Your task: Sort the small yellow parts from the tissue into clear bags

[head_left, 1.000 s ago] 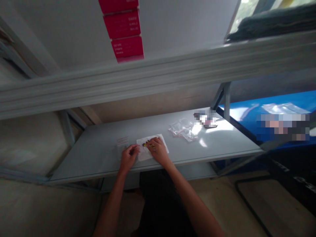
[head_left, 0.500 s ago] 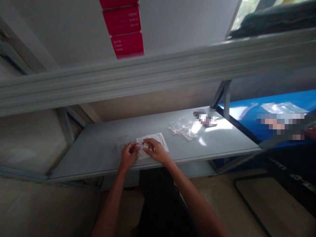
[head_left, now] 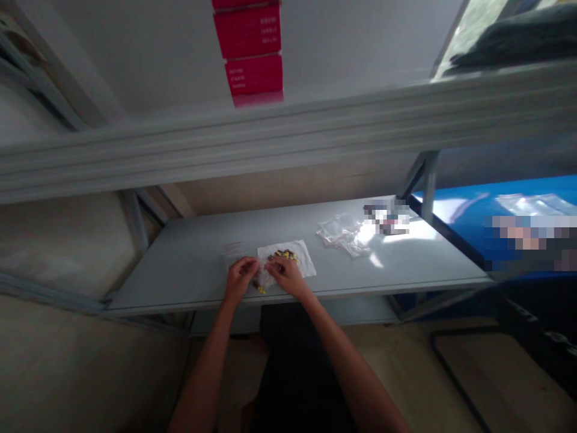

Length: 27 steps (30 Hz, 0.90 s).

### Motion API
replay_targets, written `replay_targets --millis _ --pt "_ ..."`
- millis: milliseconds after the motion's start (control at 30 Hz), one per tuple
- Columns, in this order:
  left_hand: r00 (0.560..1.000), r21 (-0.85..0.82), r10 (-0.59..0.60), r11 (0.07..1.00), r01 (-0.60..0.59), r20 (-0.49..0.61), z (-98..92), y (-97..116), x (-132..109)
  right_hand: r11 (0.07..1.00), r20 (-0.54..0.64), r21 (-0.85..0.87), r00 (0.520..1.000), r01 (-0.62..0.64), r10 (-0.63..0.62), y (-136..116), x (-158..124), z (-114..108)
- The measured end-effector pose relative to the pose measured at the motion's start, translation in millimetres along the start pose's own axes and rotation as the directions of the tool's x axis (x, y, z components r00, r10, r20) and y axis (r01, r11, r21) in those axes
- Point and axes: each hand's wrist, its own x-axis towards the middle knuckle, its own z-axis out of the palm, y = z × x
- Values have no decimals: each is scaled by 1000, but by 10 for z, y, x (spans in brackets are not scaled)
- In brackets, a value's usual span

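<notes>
My left hand (head_left: pixel 241 278) is closed, its fingers pinching the edge of a small clear plastic bag (head_left: pixel 265 278). My right hand (head_left: pixel 286 278) is closed beside it, its fingertips at the same bag's other side. A few small yellow-and-dark pieces (head_left: pixel 260 287) show low between the hands, seemingly inside the bag. Behind my right hand, a pile of similar yellow-and-dark pieces (head_left: pixel 288 255) lies on a white flat plastic bag (head_left: pixel 307 258). Just left of my left hand rests another clear zip bag (head_left: pixel 232 249). The fingertips are too small to make out fully.
A grey metal shelf (head_left: pixel 180 258) bears everything. Several clear bags (head_left: pixel 342 234) lie to the right. An upper shelf edge (head_left: pixel 180 156) crosses above, with red boxes (head_left: pixel 256 72) on it. At far right, a blue surface (head_left: pixel 469 207) holds more bags, near a blurred-out patch.
My hands have drawn slightly apart around the clear bag. Yellow-and-dark pieces on the white bag and low between my hands now show plainly. The view has shifted a little left.
</notes>
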Motion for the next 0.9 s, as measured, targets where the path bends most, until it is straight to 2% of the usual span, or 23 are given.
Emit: replay_targets --millis 167,500,700,900 --pt "1000 21 6 1000 -7 28 13 -16 -3 999 -19 35 1000 -2 2 -26 -11 -11" --pt "997 55 44 997 -47 61 14 -36 12 999 -4 -31 1000 19 -19 8 -3 -12" --pt "998 63 52 997 -54 39 23 -24 2 1000 -12 18 1000 7 -7 41 6 -17" --pt "996 124 61 990 -70 71 29 -20 7 998 -27 30 999 47 -46 -1 -27 -48"
